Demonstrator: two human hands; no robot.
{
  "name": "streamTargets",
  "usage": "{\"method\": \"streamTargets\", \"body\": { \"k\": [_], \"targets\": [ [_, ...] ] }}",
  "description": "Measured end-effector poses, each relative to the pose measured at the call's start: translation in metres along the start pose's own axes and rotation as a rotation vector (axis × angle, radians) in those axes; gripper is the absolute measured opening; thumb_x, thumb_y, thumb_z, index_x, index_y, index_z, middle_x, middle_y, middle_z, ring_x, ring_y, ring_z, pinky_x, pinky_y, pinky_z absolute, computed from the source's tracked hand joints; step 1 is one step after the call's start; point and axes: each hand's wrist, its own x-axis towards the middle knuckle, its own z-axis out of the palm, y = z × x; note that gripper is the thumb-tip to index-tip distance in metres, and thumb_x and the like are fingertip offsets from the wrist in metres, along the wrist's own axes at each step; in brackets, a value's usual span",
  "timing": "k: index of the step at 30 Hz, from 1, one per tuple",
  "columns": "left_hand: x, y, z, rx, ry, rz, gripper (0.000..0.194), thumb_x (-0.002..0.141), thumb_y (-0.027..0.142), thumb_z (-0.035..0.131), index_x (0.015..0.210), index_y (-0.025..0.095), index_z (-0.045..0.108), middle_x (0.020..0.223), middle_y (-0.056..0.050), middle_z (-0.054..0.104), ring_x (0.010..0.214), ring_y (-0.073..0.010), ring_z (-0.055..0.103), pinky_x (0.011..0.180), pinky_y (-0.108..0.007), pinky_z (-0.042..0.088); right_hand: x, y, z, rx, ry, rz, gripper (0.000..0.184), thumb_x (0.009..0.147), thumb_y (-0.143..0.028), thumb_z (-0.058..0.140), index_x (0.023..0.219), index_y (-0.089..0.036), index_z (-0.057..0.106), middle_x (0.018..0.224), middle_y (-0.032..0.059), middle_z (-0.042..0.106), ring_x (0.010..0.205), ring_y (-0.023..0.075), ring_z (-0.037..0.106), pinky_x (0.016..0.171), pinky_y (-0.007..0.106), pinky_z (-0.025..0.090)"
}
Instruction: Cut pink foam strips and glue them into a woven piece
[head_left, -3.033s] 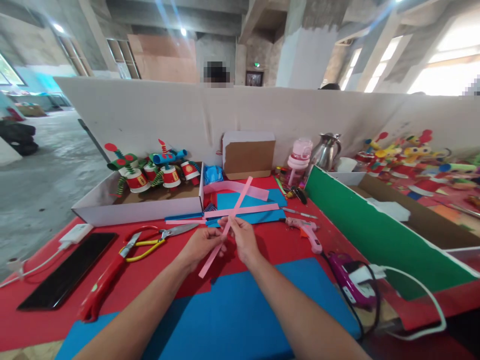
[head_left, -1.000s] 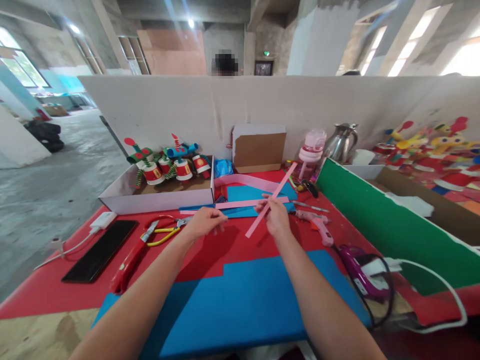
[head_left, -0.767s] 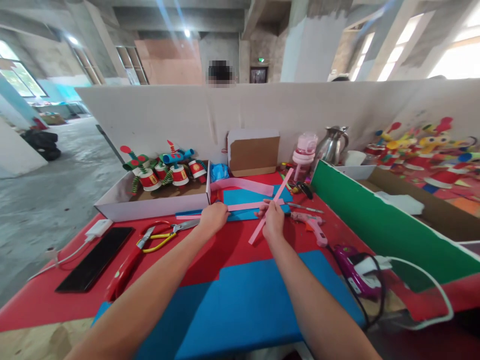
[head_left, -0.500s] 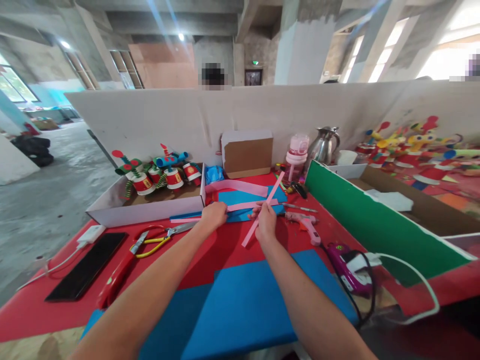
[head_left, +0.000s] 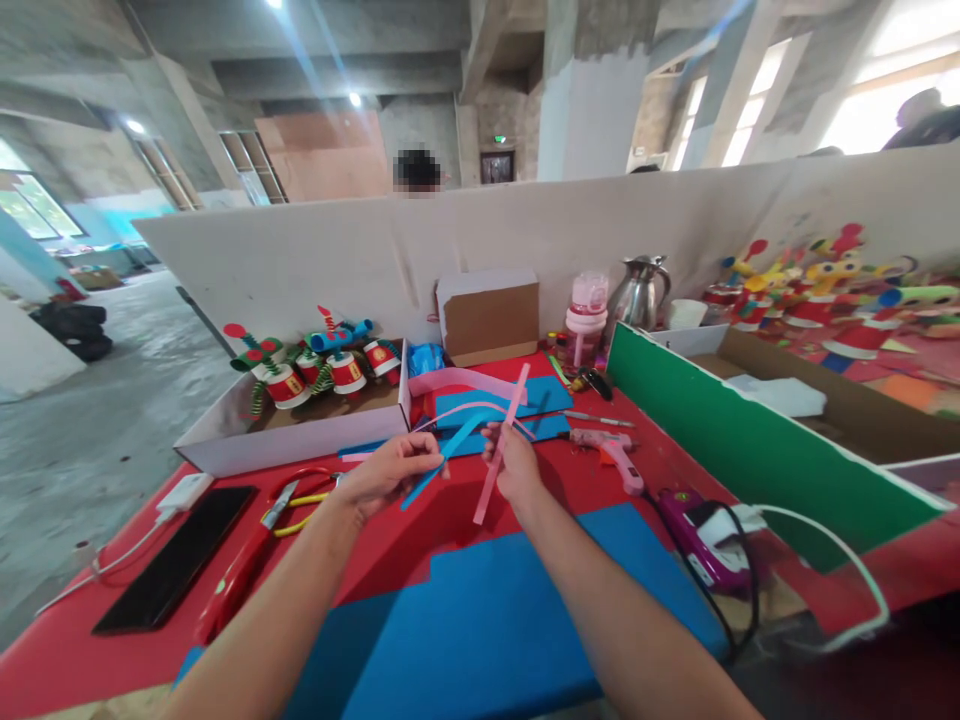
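My left hand (head_left: 391,470) pinches a blue paper strip (head_left: 427,484) between thumb and fingers. The strip slants up and curves over toward my right hand (head_left: 512,460). That hand is closed around a pink paper strip (head_left: 488,497), which stands diagonally and sticks out above and below the fingers. A thin curved pink strip (head_left: 466,407) arches just behind both hands; whether the right fingers also hold its end, I cannot tell. Farther back lie a wider pink strip (head_left: 450,380) and blue sheets (head_left: 551,397) on the red tabletop (head_left: 397,560).
Scissors (head_left: 304,515), a red-handled cutter (head_left: 240,580) and a black phone (head_left: 176,560) lie left. At right are a pink glue gun (head_left: 611,455), a purple power block (head_left: 701,545) and a green-sided box (head_left: 720,450). A white box (head_left: 300,443) holds paper-cup figures. Blue sheet (head_left: 480,630) covers the front.
My left hand has gone from a pink strip to the blue strip and turned, its fingers now showing. My right hand has shifted slightly left with its pink strip.
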Motion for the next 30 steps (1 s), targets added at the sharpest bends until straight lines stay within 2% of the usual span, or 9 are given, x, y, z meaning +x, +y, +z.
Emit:
{"method": "streamTargets", "body": {
  "k": [3, 5, 8, 10, 13, 15, 18, 21, 30],
  "targets": [
    [0.011, -0.012, 0.023, -0.014, 0.041, 0.002, 0.04, 0.06, 0.048, 0.076, 0.067, 0.019, 0.05, 0.057, 0.003, 0.063, 0.034, -0.0025, 0.031, 0.034, -0.018, 0.018, 0.005, -0.004, 0.001, 0.092, -0.046, 0.026, 0.015, 0.083, -0.023, 0.065, 0.07, -0.019, 0.059, 0.07, 0.0016, 0.071, 0.057, 0.0117, 0.066, 0.057, 0.023, 0.055],
    [0.012, -0.016, 0.03, 0.019, -0.019, -0.06, 0.038, 0.061, 0.047, 0.076, 0.067, 0.019, 0.05, 0.053, 0.004, 0.061, 0.033, -0.0024, 0.028, 0.034, -0.018, 0.015, 0.01, -0.012, -0.002, 0.172, 0.02, -0.011, 0.013, 0.085, -0.017, 0.063, 0.073, -0.019, 0.059, 0.074, 0.0002, 0.071, 0.066, 0.0117, 0.07, 0.068, 0.024, 0.058],
    [0.005, -0.018, 0.022, -0.012, -0.165, -0.11, 0.037, 0.063, 0.044, 0.077, 0.066, 0.019, 0.05, 0.052, 0.003, 0.061, 0.035, -0.0038, 0.034, 0.035, -0.018, 0.017, 0.016, -0.02, -0.007, 0.201, 0.136, 0.003, 0.02, 0.09, -0.01, 0.053, 0.073, -0.02, 0.056, 0.068, -0.001, 0.069, 0.069, 0.0121, 0.071, 0.079, 0.028, 0.059],
    [-0.001, -0.017, 0.009, -0.144, -0.187, -0.041, 0.038, 0.064, 0.044, 0.078, 0.067, 0.019, 0.05, 0.05, 0.003, 0.058, 0.037, -0.0058, 0.04, 0.037, -0.018, 0.021, 0.015, -0.019, -0.008, 0.179, 0.155, 0.053, 0.026, 0.092, -0.009, 0.045, 0.071, -0.021, 0.055, 0.063, 0.0006, 0.068, 0.066, 0.0145, 0.071, 0.081, 0.033, 0.06],
    [-0.004, -0.015, -0.007, -0.365, -0.049, 0.173, 0.041, 0.062, 0.045, 0.081, 0.07, 0.019, 0.049, 0.051, 0.004, 0.056, 0.039, -0.0064, 0.043, 0.039, -0.018, 0.027, 0.007, -0.008, -0.004, 0.158, 0.113, 0.106, 0.027, 0.094, -0.012, 0.044, 0.071, -0.02, 0.057, 0.064, 0.005, 0.07, 0.066, 0.0182, 0.072, 0.081, 0.039, 0.06],
    [-0.002, -0.016, -0.007, -0.405, 0.081, 0.251, 0.043, 0.06, 0.043, 0.083, 0.071, 0.019, 0.049, 0.056, 0.004, 0.06, 0.04, -0.0055, 0.044, 0.04, -0.017, 0.03, -0.002, 0.001, 0.001, 0.14, 0.006, 0.123, 0.021, 0.093, -0.016, 0.051, 0.075, -0.018, 0.06, 0.072, 0.0064, 0.072, 0.07, 0.0186, 0.072, 0.082, 0.039, 0.059],
    [0.006, -0.022, 0.007, -0.285, 0.18, 0.208, 0.042, 0.059, 0.041, 0.083, 0.069, 0.019, 0.048, 0.054, 0.006, 0.058, 0.037, -0.004, 0.04, 0.038, -0.017, 0.027, -0.015, 0.012, 0.009, 0.093, -0.194, 0.119, 0.01, 0.089, -0.026, 0.063, 0.083, -0.018, 0.066, 0.088, 0.0062, 0.075, 0.079, 0.0178, 0.072, 0.084, 0.035, 0.057],
    [0.013, -0.029, 0.025, -0.092, 0.195, 0.176, 0.038, 0.061, 0.041, 0.079, 0.064, 0.019, 0.048, 0.045, 0.01, 0.045, 0.036, -0.0048, 0.04, 0.038, -0.017, 0.027, -0.023, 0.018, 0.013, 0.066, -0.299, 0.083, 0.017, 0.083, -0.036, 0.071, 0.087, -0.019, 0.068, 0.089, 0.0055, 0.075, 0.084, 0.019, 0.071, 0.081, 0.033, 0.056],
    [0.01, -0.042, 0.039, 0.166, 0.018, 0.0, 0.034, 0.066, 0.049, 0.066, 0.067, 0.022, 0.046, 0.042, 0.007, 0.05, 0.036, -0.0107, 0.047, 0.039, -0.021, 0.036, -0.02, 0.001, 0.013, 0.055, -0.338, 0.055, 0.026, 0.079, -0.042, 0.074, 0.092, -0.02, 0.068, 0.082, 0.0025, 0.073, 0.069, 0.0156, 0.067, 0.073, 0.032, 0.055]
  ]
}}
